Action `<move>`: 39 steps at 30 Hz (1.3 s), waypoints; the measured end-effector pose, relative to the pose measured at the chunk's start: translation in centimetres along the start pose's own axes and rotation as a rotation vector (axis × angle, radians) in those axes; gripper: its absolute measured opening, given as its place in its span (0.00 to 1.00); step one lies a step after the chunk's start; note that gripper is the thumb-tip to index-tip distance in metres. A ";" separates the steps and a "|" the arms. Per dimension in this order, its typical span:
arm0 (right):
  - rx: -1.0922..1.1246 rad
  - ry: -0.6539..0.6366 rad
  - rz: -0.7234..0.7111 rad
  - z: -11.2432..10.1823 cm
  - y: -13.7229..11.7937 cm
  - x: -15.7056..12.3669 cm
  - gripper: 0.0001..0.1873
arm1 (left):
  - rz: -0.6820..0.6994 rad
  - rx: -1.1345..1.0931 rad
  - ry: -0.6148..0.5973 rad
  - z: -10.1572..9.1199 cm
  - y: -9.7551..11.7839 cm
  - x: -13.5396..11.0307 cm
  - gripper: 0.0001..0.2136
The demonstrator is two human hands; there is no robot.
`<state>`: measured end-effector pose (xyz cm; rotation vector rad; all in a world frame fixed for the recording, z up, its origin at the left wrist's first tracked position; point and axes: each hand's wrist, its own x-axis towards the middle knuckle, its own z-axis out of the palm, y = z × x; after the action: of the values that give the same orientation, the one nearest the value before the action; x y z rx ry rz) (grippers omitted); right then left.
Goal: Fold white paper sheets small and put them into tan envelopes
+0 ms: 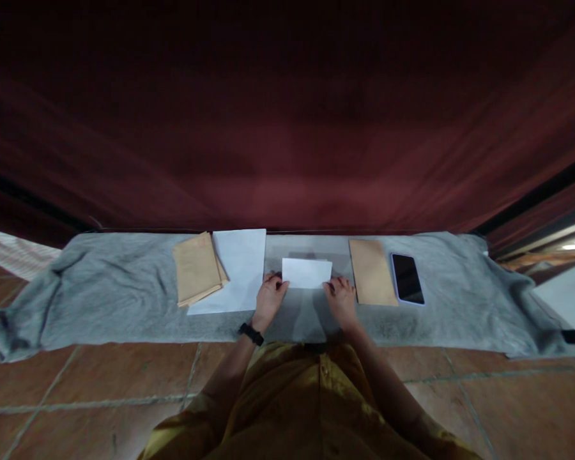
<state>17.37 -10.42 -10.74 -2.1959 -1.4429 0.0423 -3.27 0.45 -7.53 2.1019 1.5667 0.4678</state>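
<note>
A folded white sheet of paper (pixel 306 272) is held up between both hands over a grey cloth (pixel 115 294) spread on the floor. My left hand (pixel 268 297), with a black watch on the wrist, pinches the sheet's lower left corner. Gripping the lower right corner is my right hand (pixel 341 299). Left of the hands lie a stack of white paper (pixel 237 268) and a pile of brown envelopes (pixel 196 268). Right of the hands lie a single brown envelope (pixel 371 271) and a black phone (pixel 407 278).
A dark red curtain (pixel 287 128) hangs just behind the cloth. Brown floor tiles (pixel 100 383) run in front of it, under my yellow-clad lap. A pale flat board (pixel 568 294) sits at the far right edge.
</note>
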 end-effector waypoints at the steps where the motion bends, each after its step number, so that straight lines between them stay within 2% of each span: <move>1: -0.011 0.007 0.013 0.1 -0.1 0.0 0.16 | -0.012 0.017 -0.006 -0.1 0.2 0.0 0.09; 9: -0.086 0.043 0.064 0.3 -0.6 0.4 0.12 | -0.139 0.174 -0.065 -0.7 2.4 0.2 0.11; 14: -0.108 0.027 0.061 0.3 -0.7 0.3 0.11 | -0.147 0.240 -0.074 -0.9 2.8 -0.1 0.09; 17: -0.105 0.047 0.061 0.5 -0.7 0.1 0.12 | -0.027 0.300 0.044 -0.3 3.0 -0.6 0.12; 20: -0.113 0.076 0.056 0.8 -0.8 -0.1 0.13 | 0.236 0.306 0.140 1.5 3.9 -1.1 0.20; 22: -0.117 0.089 0.051 0.8 -0.8 -0.2 0.14 | 0.403 0.283 0.110 3.4 4.8 -1.3 0.23; 24: -0.110 0.088 0.044 0.8 -0.8 -0.1 0.15 | 0.482 0.300 0.049 5.2 5.6 -1.4 0.24; 28: -0.076 0.084 0.048 0.6 -0.6 -0.2 0.16 | 0.460 0.351 0.008 7.1 5.7 -1.1 0.26; 33: -0.019 0.119 0.030 0.4 -0.8 0.1 0.19 | 0.360 0.398 0.054 6.3 3.7 -0.4 0.28; 36: 0.082 0.101 -0.104 1.0 -2.1 1.2 0.22 | 0.341 0.422 0.051 5.8 3.0 -0.2 0.28; 39: 0.138 0.008 -0.257 2.2 -3.9 2.5 0.26 | 0.354 0.438 0.021 5.7 2.8 -0.2 0.27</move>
<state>14.49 -6.20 -10.38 -1.8858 -1.6548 0.0428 1.99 -1.33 -10.70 2.7378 1.4047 0.2771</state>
